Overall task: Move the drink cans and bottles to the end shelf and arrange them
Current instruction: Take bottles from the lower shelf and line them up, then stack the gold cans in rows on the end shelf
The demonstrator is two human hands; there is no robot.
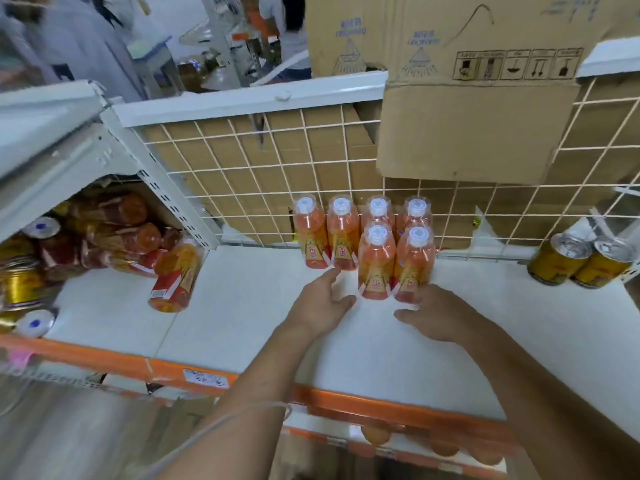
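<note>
Six bottles (363,244) stand upright on the shelf (259,323) against the wire back (242,174). The left hand (318,306) rests loose-fingered beside the front pair. The right hand (440,313) touches the right one's base.

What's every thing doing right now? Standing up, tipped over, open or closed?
Six orange bottles: upright, capped, four behind, two in front.
Lone bottle: tipped over on the shelf.
Two gold cans: upright, side by side.
Heap of drinks: tumbled over, far left.
Left hand: open, holding nothing.
Right hand: open, fingertips touching a front bottle.
</note>
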